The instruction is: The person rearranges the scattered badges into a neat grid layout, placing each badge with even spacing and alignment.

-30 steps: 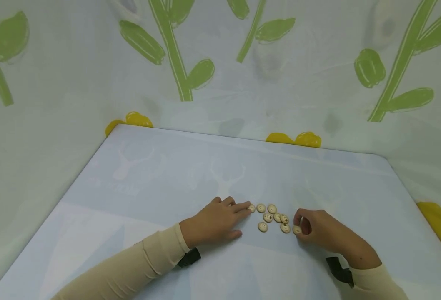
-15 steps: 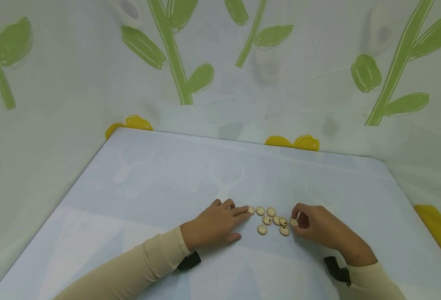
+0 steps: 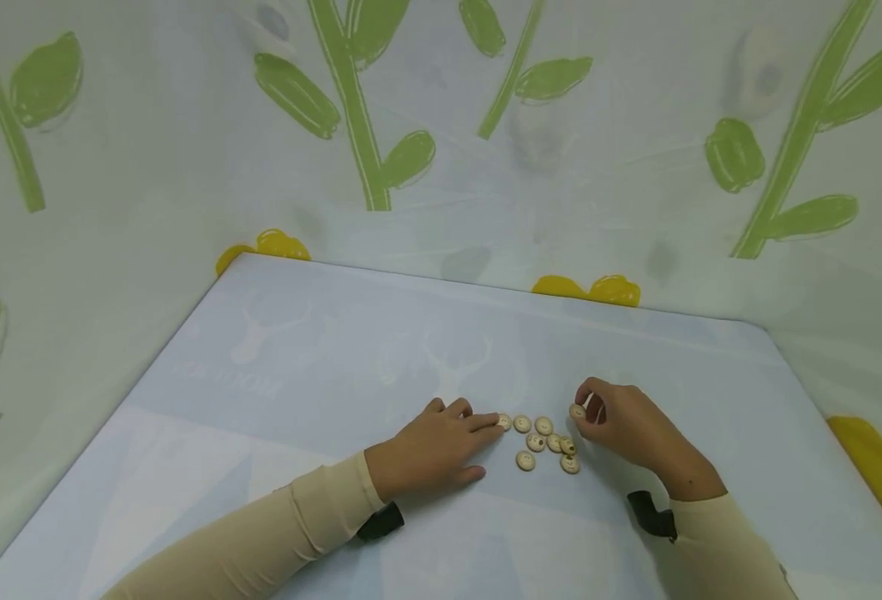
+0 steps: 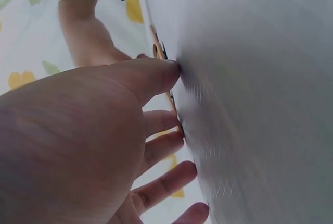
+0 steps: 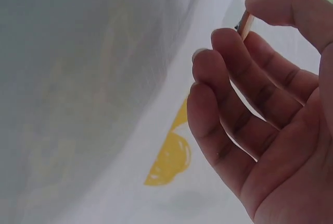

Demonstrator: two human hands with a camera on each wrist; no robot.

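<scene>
My right hand pinches a round wooden disc with a face drawn on it, between thumb and fingers. The disc's thin edge shows in the right wrist view. My left hand lies on the table with its fingers spread, and one fingertip touches the leftmost disc. Between the hands lie several more face discs: two at the back, a tilted one leaning over its neighbour, and others nearer the front, such as the disc at lower left.
The table has a pale blue and white cover with faint deer-head prints. Behind and beside it hangs a white cloth printed with green leaves and yellow flowers. A dark strap sits at the right wrist, another at the left.
My right hand has carried its disc away from the front of the group, back and slightly left. My left hand stays in place on the leftmost disc.
</scene>
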